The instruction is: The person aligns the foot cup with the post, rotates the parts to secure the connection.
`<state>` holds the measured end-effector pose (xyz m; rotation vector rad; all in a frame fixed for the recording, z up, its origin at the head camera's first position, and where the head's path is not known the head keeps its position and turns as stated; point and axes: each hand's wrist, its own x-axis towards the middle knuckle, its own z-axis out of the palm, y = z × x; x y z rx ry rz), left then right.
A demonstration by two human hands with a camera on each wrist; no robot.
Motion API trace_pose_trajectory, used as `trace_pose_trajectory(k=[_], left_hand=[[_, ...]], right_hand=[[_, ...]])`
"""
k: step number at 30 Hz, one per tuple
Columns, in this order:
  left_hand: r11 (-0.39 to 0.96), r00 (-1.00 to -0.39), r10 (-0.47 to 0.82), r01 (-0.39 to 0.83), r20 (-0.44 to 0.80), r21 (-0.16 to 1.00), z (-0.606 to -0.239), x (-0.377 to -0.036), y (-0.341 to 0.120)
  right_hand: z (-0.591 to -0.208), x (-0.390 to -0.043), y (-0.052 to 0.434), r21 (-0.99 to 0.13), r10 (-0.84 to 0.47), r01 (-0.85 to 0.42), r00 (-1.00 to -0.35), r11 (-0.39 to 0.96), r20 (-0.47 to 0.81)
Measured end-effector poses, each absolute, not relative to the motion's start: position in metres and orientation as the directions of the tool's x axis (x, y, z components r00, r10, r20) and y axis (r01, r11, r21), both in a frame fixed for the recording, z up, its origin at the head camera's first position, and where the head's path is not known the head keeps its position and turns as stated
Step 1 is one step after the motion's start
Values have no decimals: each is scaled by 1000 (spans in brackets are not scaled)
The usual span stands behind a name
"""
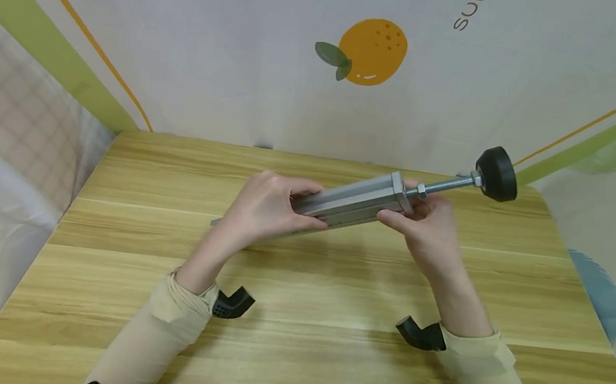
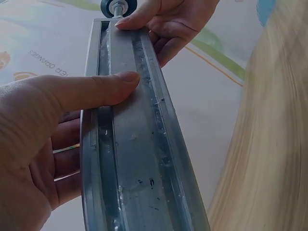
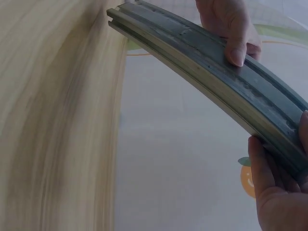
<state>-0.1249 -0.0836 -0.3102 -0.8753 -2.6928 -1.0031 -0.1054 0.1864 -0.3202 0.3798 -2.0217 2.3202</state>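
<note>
Both hands, left hand (image 1: pixel 267 206) and right hand (image 1: pixel 428 226), grip the aluminium bar (image 1: pixel 352 200).

The aluminium rail (image 1: pixel 340 205) spans between my hands; bare bench (image 1: pixel 324 356) lies open below, and the printed backdrop (image 1: pixel 216 51) walls off the far edge.

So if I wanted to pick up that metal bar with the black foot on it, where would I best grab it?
Probably the long grooved body of the bar, gripped across its width from the sides: its flat faces and ridged edges give fingers purchase. The left hand grips it that way mid-length, the right hand near the end plate. The thin threaded rod and round foot look likelier to slip.
</note>
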Motion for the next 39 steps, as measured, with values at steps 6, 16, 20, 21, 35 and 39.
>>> trace_pose_trajectory(k=[6,16,20,21,35,39], left_hand=[[623,-814,483,579,323,526,-311,-125,-80],[627,-811,494,583,315,517,-318,-122,-78],[627,-805,497,592,324,507,-318,-123,-77],[629,-804,499,593,325,502,-319,-123,-77],[643,-785,514,620,347,450,-323,-123,-73],[648,-781,521,624,343,437,-323,-122,-72]], right_hand=[[-325,-106,191,-968,-141,-180,-969,-174,205],[-336,-105,195,-977,-165,-138,-972,-161,165],[-336,-106,197,-982,-172,-127,-974,-139,150],[-336,-106,197,-984,-174,-123,-974,-131,145],[-337,-105,203,-994,-151,-92,-983,-57,100],[-338,-106,204,-995,-149,-91,-984,-49,97]])
